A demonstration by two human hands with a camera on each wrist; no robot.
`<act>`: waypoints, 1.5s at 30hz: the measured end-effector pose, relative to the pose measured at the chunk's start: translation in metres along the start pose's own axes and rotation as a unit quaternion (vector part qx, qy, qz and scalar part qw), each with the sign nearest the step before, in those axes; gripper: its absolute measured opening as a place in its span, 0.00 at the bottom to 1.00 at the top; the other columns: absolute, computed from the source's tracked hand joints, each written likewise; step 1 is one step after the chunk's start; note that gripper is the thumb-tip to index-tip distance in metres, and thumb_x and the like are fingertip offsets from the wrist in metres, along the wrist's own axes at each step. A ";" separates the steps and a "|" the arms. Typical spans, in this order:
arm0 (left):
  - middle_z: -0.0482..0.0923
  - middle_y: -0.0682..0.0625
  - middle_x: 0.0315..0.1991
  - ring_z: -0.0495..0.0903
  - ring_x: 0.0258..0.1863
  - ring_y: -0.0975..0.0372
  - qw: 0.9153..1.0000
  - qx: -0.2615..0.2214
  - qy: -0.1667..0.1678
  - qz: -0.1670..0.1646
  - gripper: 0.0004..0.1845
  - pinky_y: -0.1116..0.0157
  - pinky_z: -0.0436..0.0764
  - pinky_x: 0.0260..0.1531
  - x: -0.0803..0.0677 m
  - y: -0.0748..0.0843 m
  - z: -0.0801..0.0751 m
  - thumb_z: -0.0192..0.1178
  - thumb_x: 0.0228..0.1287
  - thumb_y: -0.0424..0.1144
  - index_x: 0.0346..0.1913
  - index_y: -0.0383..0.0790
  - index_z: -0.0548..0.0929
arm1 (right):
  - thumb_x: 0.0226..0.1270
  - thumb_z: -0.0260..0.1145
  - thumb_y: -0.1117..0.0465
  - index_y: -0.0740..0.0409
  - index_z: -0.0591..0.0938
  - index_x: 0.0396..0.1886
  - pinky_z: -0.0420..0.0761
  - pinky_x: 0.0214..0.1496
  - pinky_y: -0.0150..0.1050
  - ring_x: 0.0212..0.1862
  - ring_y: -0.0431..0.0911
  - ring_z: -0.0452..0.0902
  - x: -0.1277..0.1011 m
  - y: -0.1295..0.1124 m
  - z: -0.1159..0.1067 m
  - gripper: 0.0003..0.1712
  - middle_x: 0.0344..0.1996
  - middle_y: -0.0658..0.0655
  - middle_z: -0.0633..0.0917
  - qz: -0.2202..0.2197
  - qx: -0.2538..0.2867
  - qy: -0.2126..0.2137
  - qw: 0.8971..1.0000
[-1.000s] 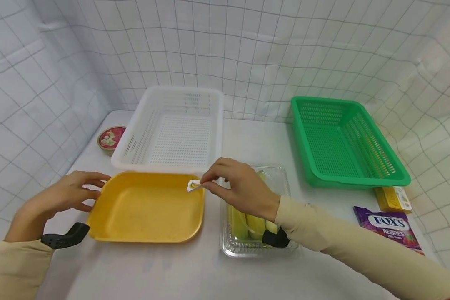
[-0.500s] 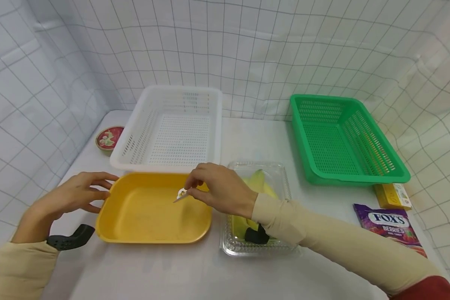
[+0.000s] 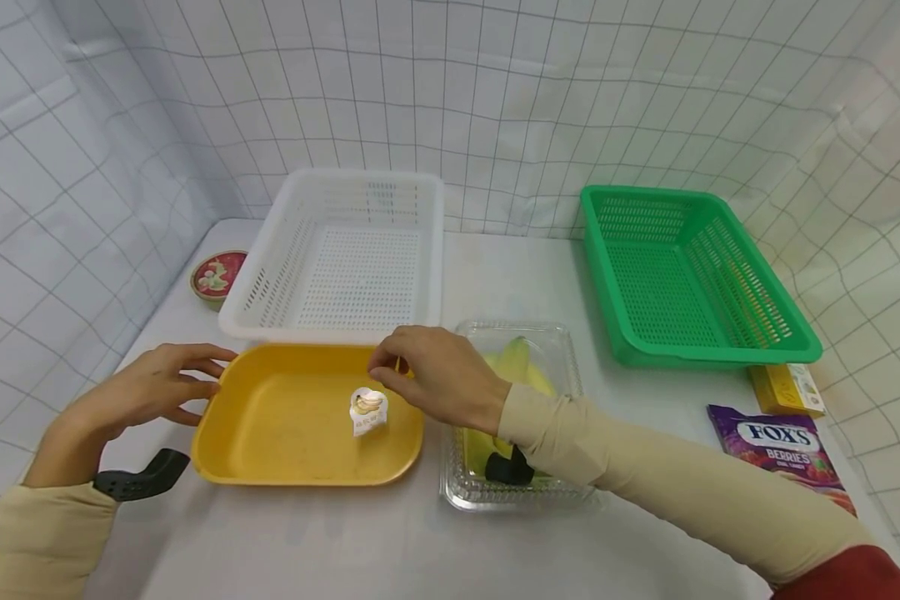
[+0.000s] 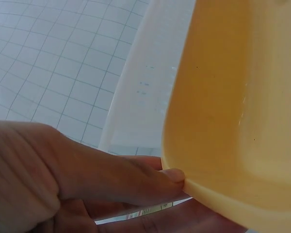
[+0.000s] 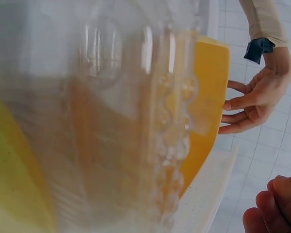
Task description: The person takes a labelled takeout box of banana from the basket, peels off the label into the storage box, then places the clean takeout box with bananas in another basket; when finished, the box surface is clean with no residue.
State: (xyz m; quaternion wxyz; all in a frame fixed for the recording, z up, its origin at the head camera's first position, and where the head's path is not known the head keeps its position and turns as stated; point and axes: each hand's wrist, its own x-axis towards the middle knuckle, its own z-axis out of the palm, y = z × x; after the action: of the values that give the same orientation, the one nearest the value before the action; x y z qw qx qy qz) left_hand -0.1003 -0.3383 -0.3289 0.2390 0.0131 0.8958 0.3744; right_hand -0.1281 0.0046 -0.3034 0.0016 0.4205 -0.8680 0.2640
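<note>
Your left hand (image 3: 153, 383) is reaching in at the left of the frame, its loosely bent fingers touching the left side of the yellow tray (image 3: 277, 425); in the left wrist view, the tip of one digit is pressing against the tray's rim. Your right hand (image 3: 438, 375) is hovering at the centre, over the tray's right end, its fingers bending toward the thumb and gripping nothing visible, released from the banana label (image 3: 368, 410). That label is showing its printed side just below the fingertips, inside the tray's right half; whether it is touching the tray floor, you cannot tell.

The clear container (image 3: 570, 346) is sitting right of the tray, holding yellow-green fruit (image 3: 513, 362), with your right wrist crossing above it. The white basket (image 3: 360, 275) is standing directly above the tray in the frame, and a round tin (image 3: 217, 275) is sitting to its left. The green basket (image 3: 663, 292) is occupying the upper right, with a yellow box (image 3: 786, 390) and a purple FOX'S pack (image 3: 783, 450) lying below it.
</note>
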 end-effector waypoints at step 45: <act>0.79 0.48 0.47 0.77 0.43 0.61 0.935 0.097 0.290 0.181 0.20 0.75 0.78 0.35 -0.028 0.104 0.049 0.54 0.63 0.44 0.59 0.50 0.72 | 0.64 0.57 0.50 0.53 0.68 0.61 0.74 0.56 0.42 0.56 0.44 0.70 -0.090 0.086 -0.065 0.26 0.57 0.50 0.72 0.171 0.104 0.069 0.977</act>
State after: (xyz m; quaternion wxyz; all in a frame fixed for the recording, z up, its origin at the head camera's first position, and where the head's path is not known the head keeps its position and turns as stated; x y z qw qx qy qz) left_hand -0.0703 -0.2369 -0.2763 -0.1052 0.0888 0.9408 0.3097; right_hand -0.1471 0.1434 -0.3072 -0.0273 0.2440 -0.8927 0.3779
